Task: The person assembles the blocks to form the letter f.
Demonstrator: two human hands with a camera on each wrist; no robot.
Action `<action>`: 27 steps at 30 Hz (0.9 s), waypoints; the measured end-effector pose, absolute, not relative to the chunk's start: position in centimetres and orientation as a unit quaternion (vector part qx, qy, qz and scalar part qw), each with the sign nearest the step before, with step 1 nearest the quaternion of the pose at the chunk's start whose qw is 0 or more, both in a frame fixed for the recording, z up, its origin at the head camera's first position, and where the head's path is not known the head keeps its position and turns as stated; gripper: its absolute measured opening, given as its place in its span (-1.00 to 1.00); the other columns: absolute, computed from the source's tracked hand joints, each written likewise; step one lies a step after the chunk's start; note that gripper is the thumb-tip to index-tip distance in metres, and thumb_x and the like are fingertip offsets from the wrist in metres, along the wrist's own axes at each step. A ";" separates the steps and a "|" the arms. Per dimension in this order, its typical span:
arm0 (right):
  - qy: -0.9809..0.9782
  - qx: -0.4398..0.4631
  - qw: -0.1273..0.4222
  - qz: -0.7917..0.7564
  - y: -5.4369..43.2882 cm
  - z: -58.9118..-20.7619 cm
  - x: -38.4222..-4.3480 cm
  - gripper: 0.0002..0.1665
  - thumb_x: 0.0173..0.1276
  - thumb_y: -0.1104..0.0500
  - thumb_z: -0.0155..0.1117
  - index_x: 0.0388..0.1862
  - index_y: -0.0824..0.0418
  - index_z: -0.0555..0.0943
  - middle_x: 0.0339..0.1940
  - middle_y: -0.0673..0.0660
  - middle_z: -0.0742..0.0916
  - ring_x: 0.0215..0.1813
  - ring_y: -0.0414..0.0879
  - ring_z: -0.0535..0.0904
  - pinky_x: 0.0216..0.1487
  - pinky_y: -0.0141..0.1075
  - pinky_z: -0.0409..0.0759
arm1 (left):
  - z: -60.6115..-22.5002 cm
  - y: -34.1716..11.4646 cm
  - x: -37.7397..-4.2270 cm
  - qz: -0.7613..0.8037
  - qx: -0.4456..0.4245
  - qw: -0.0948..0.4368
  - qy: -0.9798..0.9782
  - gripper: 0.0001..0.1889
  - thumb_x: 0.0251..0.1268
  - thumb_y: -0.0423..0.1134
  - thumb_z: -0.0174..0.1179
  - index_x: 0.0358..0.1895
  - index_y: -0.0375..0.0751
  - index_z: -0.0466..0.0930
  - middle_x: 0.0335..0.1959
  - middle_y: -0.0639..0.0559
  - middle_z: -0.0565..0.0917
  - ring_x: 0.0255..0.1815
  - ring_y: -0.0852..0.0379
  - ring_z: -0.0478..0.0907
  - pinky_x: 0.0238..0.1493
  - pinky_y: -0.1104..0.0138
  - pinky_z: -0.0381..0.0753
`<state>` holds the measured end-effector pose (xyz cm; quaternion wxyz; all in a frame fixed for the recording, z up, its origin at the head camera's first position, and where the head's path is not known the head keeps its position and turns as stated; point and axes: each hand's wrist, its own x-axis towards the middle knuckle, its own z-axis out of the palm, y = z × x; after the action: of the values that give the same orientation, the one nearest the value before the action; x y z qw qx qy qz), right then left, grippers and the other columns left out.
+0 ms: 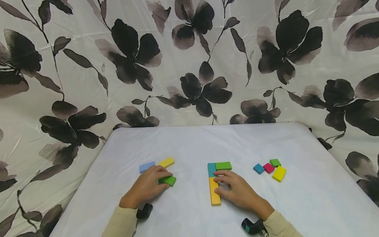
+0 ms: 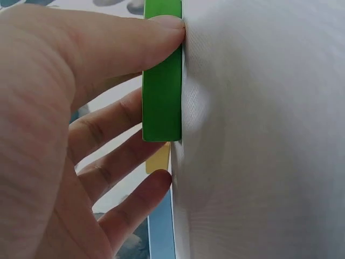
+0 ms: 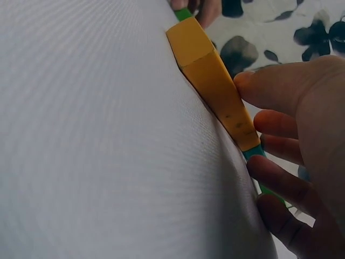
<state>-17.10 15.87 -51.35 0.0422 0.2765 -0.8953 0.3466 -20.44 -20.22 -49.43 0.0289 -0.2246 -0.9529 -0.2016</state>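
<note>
My left hand (image 1: 149,185) pinches a green block (image 1: 170,181) at the left of the table, thumb on its near face and fingers behind it. Just beyond lie a light blue block (image 1: 146,167) and a yellow block (image 1: 166,162). At the centre, an orange block (image 1: 215,197) and a teal block (image 1: 211,169) form an upright line, with another green block (image 1: 223,166) running right from the top. My right hand (image 1: 241,192) rests its thumb tip and fingertips along the right side of the orange and teal blocks, fingers loosely bent.
To the right lie a small blue block (image 1: 259,169), a red block (image 1: 268,168), a small green block (image 1: 275,162) and a bright yellow block (image 1: 279,173). A white cloth covers the table (image 1: 189,144); a flowered curtain (image 1: 231,65) hangs behind its far edge.
</note>
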 end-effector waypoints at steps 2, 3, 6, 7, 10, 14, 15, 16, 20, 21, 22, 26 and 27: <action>-0.896 0.276 0.040 0.347 15.9 -51.2 -17.2 -0.55 0.37 -0.07 0.39 0.16 0.09 0.69 0.31 -0.12 0.57 0.35 -0.10 0.46 0.29 -0.03 0.50 | -49.3 -20.0 -20.5 -0.198 -0.218 0.028 -0.955 -0.62 0.08 -0.12 0.53 0.02 0.07 0.77 0.02 0.15 0.61 0.07 0.14 0.50 0.16 0.11 0.53; -0.896 0.274 0.038 0.347 15.9 -51.2 -17.2 -0.55 0.37 -0.07 0.39 0.16 0.09 0.69 0.31 -0.13 0.57 0.35 -0.10 0.46 0.29 -0.03 0.49 | -49.3 -20.0 -20.6 -0.197 -0.215 0.025 -0.956 -0.63 0.08 -0.11 0.53 0.01 0.08 0.77 0.03 0.15 0.61 0.08 0.14 0.50 0.17 0.11 0.52; -0.897 0.269 0.031 0.349 15.9 -51.2 -17.3 -0.53 0.38 -0.09 0.38 0.17 0.08 0.68 0.32 -0.14 0.56 0.36 -0.10 0.45 0.30 -0.02 0.48 | -49.3 -19.9 -20.6 -0.196 -0.205 0.023 -0.959 -0.64 0.09 -0.10 0.52 0.00 0.08 0.75 0.04 0.14 0.62 0.10 0.13 0.51 0.20 0.11 0.51; -0.897 0.268 0.028 0.350 15.8 -51.3 -17.3 -0.53 0.39 -0.10 0.37 0.18 0.08 0.68 0.32 -0.14 0.56 0.36 -0.10 0.45 0.31 -0.01 0.48 | -49.3 -19.9 -20.6 -0.197 -0.202 0.024 -0.959 -0.64 0.09 -0.10 0.52 0.00 0.07 0.74 0.04 0.14 0.62 0.09 0.13 0.51 0.19 0.12 0.51; -0.898 0.267 0.024 0.350 15.8 -51.4 -17.2 -0.52 0.39 -0.12 0.36 0.18 0.08 0.68 0.32 -0.13 0.56 0.36 -0.09 0.45 0.30 -0.01 0.48 | -49.2 -19.9 -20.5 -0.213 -0.195 0.025 -0.957 -0.63 0.08 -0.11 0.53 -0.01 0.06 0.72 0.00 0.16 0.63 0.04 0.16 0.52 0.15 0.13 0.52; -0.902 0.258 0.022 0.346 15.9 -51.5 -17.0 -0.54 0.37 -0.10 0.39 0.17 0.06 0.69 0.30 -0.14 0.57 0.34 -0.11 0.47 0.29 -0.01 0.50 | -49.3 -19.6 -20.2 -0.241 -0.196 0.007 -0.951 -0.63 0.11 -0.13 0.52 0.01 0.04 0.67 -0.02 0.19 0.64 -0.03 0.20 0.51 0.07 0.15 0.53; -0.903 0.255 0.019 0.346 15.9 -51.5 -16.9 -0.54 0.36 -0.09 0.40 0.16 0.05 0.69 0.30 -0.15 0.57 0.34 -0.12 0.47 0.28 -0.02 0.50 | -49.3 -19.5 -20.2 -0.249 -0.197 0.000 -0.948 -0.63 0.13 -0.13 0.51 0.01 0.04 0.66 -0.02 0.19 0.64 -0.05 0.21 0.51 0.04 0.15 0.54; -0.904 0.251 0.017 0.347 16.0 -51.5 -16.8 -0.55 0.36 -0.08 0.41 0.17 0.04 0.69 0.30 -0.16 0.57 0.33 -0.14 0.47 0.28 -0.03 0.51 | -49.3 -19.3 -20.2 -0.255 -0.196 -0.006 -0.947 -0.63 0.14 -0.13 0.50 0.03 0.04 0.65 -0.02 0.19 0.64 -0.07 0.21 0.51 0.03 0.15 0.54; -0.903 0.248 0.013 0.350 16.0 -51.4 -16.8 -0.56 0.35 -0.06 0.42 0.17 0.01 0.69 0.31 -0.18 0.56 0.31 -0.20 0.48 0.27 -0.08 0.52 | -49.2 -18.6 -20.3 -0.276 -0.205 -0.008 -0.939 -0.64 0.20 -0.15 0.46 0.05 0.02 0.63 -0.01 0.18 0.64 -0.13 0.21 0.50 -0.05 0.17 0.53; -0.903 0.249 0.013 0.351 15.9 -51.4 -16.8 -0.56 0.35 -0.06 0.42 0.17 0.01 0.69 0.31 -0.18 0.56 0.29 -0.21 0.48 0.27 -0.09 0.52 | -49.1 -18.4 -20.5 -0.281 -0.210 -0.005 -0.937 -0.65 0.21 -0.14 0.45 0.06 0.01 0.63 0.00 0.19 0.64 -0.14 0.22 0.50 -0.06 0.18 0.53; -0.902 0.252 0.016 0.350 15.9 -51.3 -16.9 -0.56 0.35 -0.07 0.41 0.17 0.01 0.69 0.30 -0.18 0.56 0.28 -0.21 0.49 0.26 -0.09 0.53 | -49.1 -18.1 -20.6 -0.284 -0.216 -0.001 -0.934 -0.65 0.22 -0.14 0.44 0.07 0.00 0.63 0.01 0.18 0.64 -0.13 0.22 0.50 -0.06 0.18 0.54; -0.901 0.260 0.023 0.346 15.8 -51.1 -17.1 -0.56 0.37 -0.09 0.40 0.16 0.04 0.69 0.31 -0.15 0.57 0.27 -0.19 0.51 0.24 -0.07 0.54 | -48.7 -17.0 -21.0 -0.285 -0.235 0.014 -0.929 -0.64 0.27 -0.13 0.40 0.11 -0.03 0.63 0.03 0.18 0.64 -0.11 0.23 0.51 -0.06 0.21 0.55; -0.902 0.260 0.026 0.344 15.8 -51.1 -17.1 -0.55 0.37 -0.09 0.39 0.16 0.04 0.69 0.31 -0.15 0.56 0.27 -0.18 0.51 0.24 -0.07 0.54 | -48.7 -16.7 -21.1 -0.285 -0.237 0.016 -0.928 -0.64 0.28 -0.13 0.40 0.12 -0.04 0.63 0.04 0.16 0.64 -0.09 0.22 0.51 -0.05 0.21 0.55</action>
<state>-17.10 15.83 -51.06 0.0257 0.2605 -0.9017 0.3442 -21.07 -16.66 -48.65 0.0162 -0.2374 -0.9284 -0.2853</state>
